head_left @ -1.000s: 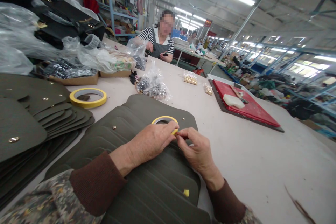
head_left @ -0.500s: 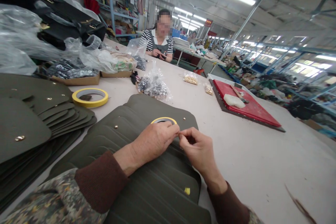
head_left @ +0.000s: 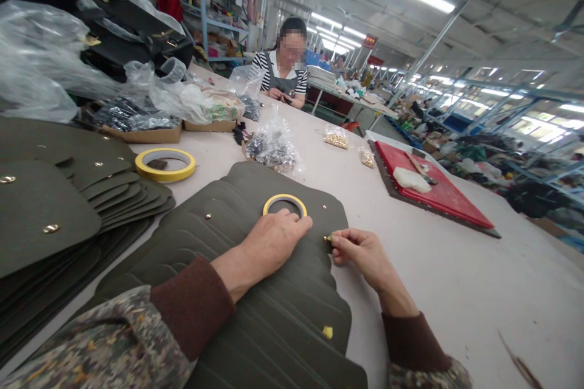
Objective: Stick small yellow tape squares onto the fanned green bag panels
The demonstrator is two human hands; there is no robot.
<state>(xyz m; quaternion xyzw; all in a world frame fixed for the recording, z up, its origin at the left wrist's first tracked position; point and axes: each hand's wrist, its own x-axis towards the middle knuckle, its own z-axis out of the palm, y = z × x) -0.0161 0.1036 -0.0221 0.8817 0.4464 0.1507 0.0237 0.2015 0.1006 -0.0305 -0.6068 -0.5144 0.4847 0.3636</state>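
My left hand point(head_left: 269, 240) is closed on the near edge of a small roll of yellow tape point(head_left: 285, 197), over a fanned stack of dark olive panels point(head_left: 255, 304). My right hand point(head_left: 358, 252) pinches a small bit of yellow tape point(head_left: 329, 238) between thumb and fingertips, beside the stack's right edge. A tiny gold glint shows at that bit's tip; I cannot tell whether it belongs to the panel below. Gold studs, such as one stud point(head_left: 208, 216), sit in the panels. Another yellow scrap point(head_left: 327, 332) lies on the lower panels.
At left are more olive panels point(head_left: 50, 206) and a larger yellow tape roll point(head_left: 165, 164). Ahead lie a clear bag of small parts point(head_left: 274, 146) and bags of gold pieces point(head_left: 336, 137). A red board point(head_left: 433, 185) rests at right. A person point(head_left: 285, 73) sits across the table.
My hands have parted: the right moved right and slightly down with the bit of tape. The left stays at the roll, which now shows more fully.
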